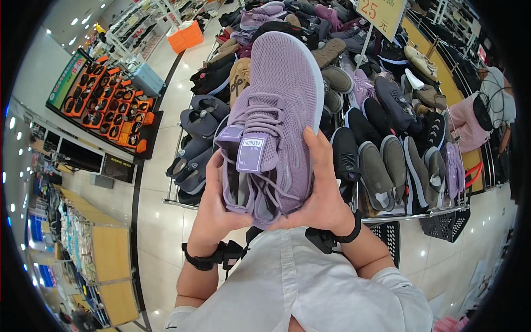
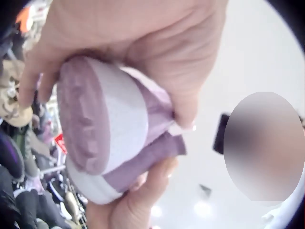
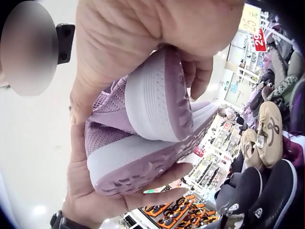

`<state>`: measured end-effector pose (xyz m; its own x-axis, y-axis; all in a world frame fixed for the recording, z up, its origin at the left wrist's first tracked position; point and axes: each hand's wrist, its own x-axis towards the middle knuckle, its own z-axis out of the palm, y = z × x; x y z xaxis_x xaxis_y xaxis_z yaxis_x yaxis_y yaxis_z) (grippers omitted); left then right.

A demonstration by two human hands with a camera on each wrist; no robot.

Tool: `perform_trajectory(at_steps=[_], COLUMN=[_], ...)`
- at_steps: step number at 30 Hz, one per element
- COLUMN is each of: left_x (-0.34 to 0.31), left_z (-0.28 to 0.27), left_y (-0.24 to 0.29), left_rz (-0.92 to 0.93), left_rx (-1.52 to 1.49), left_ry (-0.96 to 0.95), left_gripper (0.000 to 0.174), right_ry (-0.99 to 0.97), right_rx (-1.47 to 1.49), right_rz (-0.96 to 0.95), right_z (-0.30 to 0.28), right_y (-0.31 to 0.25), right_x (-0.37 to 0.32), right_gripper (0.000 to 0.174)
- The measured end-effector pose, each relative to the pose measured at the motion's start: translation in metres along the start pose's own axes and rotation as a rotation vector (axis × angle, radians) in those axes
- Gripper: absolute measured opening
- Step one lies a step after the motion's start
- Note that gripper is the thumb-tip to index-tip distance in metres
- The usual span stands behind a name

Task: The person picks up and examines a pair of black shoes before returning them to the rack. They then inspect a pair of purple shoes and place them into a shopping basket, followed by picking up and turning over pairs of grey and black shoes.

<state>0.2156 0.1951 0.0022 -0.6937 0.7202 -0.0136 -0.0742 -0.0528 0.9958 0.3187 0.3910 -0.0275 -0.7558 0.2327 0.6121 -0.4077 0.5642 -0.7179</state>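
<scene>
A pair of purple mesh shoes (image 1: 285,83) was held up in front of the person's torso, off the shoe rack (image 1: 387,219) and near its near edge. The toes pointed away from the person, the heels toward them, and the soles were pale with purple undersides. A purple tongue label (image 1: 250,154) read "NEW FASHION".

The left hand (image 1: 217,207) was partly open, cupped round the heel end from the left, its thumb pressed near the heels. The right hand (image 1: 327,195) gripped the opposite side, likewise partly open, with a finger along the sole's edge and the thumb at the heel end. Each wrist wore a black strap.

Beyond, grey slip-on shoes (image 1: 377,174) stood along the rack's near edge, right of the pair, and dark clogs (image 1: 200,117) lay toward its left edge. A yellow price sign (image 1: 383,17) rose above the heaped shoes.
</scene>
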Motion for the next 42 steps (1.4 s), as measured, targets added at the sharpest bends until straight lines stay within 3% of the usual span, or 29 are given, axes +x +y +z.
perform_trajectory(at_steps=[2,8,19,29,32,34,35,38,39,42], left_x=[-0.001,0.000,-0.001,-0.004,-0.005,-0.007,-0.007,-0.008,-0.008,-0.011], left_z=[0.005,0.021,0.025,0.020,0.014,0.015,0.016,0.003,0.000,0.000], left_y=[-0.004,-0.010,-0.012,-0.018,-0.023,-0.017,-0.016,-0.033,-0.034,-0.029], left_rz=[0.112,0.195,0.205,0.217,0.238,0.184,0.130,0.215,0.208,0.174], left_rx=[-0.078,-0.122,-0.074,-0.092,-0.001,-0.143,-0.285,-0.434,-0.533,-0.490], left_ry=[0.080,0.176,0.197,0.187,0.183,0.199,0.212,0.117,0.075,0.056], left_gripper=[0.140,0.134,0.115,0.104,0.098,0.099,0.100,0.094,0.087,0.078], right_ry=[0.002,0.068,0.118,0.114,0.069,0.172,0.145,0.105,0.096,0.080], right_rx=[-0.005,-0.007,-0.037,-0.014,0.200,0.647,0.731,0.897,1.005,1.151], right_rz=[-0.001,-0.033,-0.018,-0.025,0.037,0.217,0.202,0.303,0.338,0.441], right_z=[0.001,0.004,0.005,0.006,0.009,0.014,0.009,0.005,0.004,0.004], right_y=[0.000,0.003,-0.001,0.001,0.009,0.006,0.002,-0.004,-0.004,-0.008], right_x=[0.000,-0.001,-0.004,-0.005,-0.007,-0.003,0.000,0.003,0.002,0.005], right_gripper=[0.157,0.157,0.139,0.141,0.141,0.135,0.120,0.108,0.095,0.087])
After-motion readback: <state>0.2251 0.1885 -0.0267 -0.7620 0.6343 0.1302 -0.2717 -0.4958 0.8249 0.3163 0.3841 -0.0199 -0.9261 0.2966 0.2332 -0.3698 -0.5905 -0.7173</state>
